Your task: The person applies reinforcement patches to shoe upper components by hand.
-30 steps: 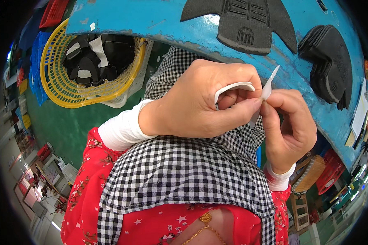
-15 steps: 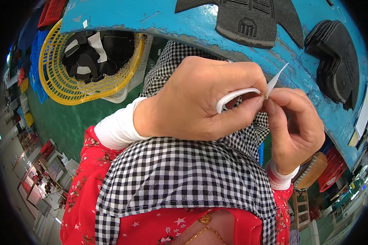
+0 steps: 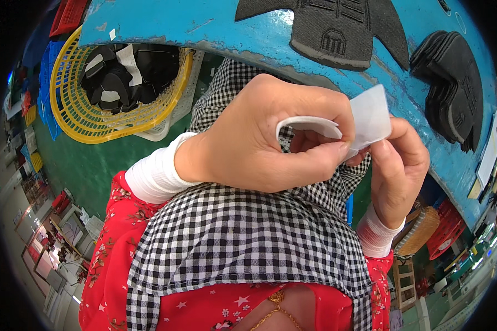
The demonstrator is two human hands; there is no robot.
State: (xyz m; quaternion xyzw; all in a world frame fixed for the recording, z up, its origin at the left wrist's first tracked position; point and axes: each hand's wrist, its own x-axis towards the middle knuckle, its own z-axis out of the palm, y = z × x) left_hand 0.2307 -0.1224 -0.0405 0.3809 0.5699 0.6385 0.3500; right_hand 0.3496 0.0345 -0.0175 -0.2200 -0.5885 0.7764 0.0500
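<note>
Two bare hands on one thin white sheet [image 3: 371, 115], held up around the near edge of the blue desk [image 3: 204, 27], on the person's side of it. Can't really tell how high above the desk that is. The sheet is kinda see-through with its flat side toward the camera.

Left hand [image 3: 259, 138] is curled into a loose ring, thumb and index tip closed together at the sheet's lower left edge. It's also got a curled white strip [image 3: 309, 121] tucked inside that ring, looks like more than one layer but no idea how many. Right hand [image 3: 397, 171] is pinched nearly closed too, thumb and index at the sheet's right side, other fingers folded in and partly hidden.

As for the rest, going by the desk: a black pad [image 3: 331, 41] with a raised pattern lies flat on it, near the edge closest to the person, and a stack of dark pads [image 3: 453, 88] sits on its right part, a bit messy, edges not lined up. Tiny white scrap [image 3: 112, 34] on its left part. Some papers [image 3: 488, 151] at its far right end.

Below the desk's left part there's a yellow basket [image 3: 66, 118], full of black pieces [image 3: 116, 85] with a few white bits mixed in. Green floor [image 3: 94, 176] under that. On the person's side of the desk you also get a black and white checked apron [image 3: 248, 237] over red clothes.
</note>
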